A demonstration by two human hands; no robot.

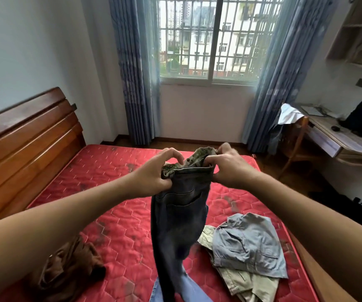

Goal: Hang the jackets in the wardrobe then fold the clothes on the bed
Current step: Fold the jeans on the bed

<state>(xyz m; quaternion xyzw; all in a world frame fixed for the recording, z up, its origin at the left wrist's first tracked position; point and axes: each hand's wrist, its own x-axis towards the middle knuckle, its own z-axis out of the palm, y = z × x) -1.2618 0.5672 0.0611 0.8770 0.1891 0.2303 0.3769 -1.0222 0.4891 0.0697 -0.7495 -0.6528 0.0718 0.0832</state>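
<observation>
Both the left hand (156, 171) and right hand (228, 164) pinched the waistband of the dark blue denim jeans (180, 214) above the red quilted mattress (114, 214), where uneven grips risked a crooked fold.

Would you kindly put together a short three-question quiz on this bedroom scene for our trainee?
1. True or false: the left hand and the right hand both grip the dark jeans at the waistband.
2. Fill in: on the red mattress, the brown garment lies to the person's ____ of the jeans.
3. Which lies on top of the beige garment? A) the brown garment B) the grey-blue garment C) the dark jeans

Key: 1 true; 2 left; 3 B.
</observation>
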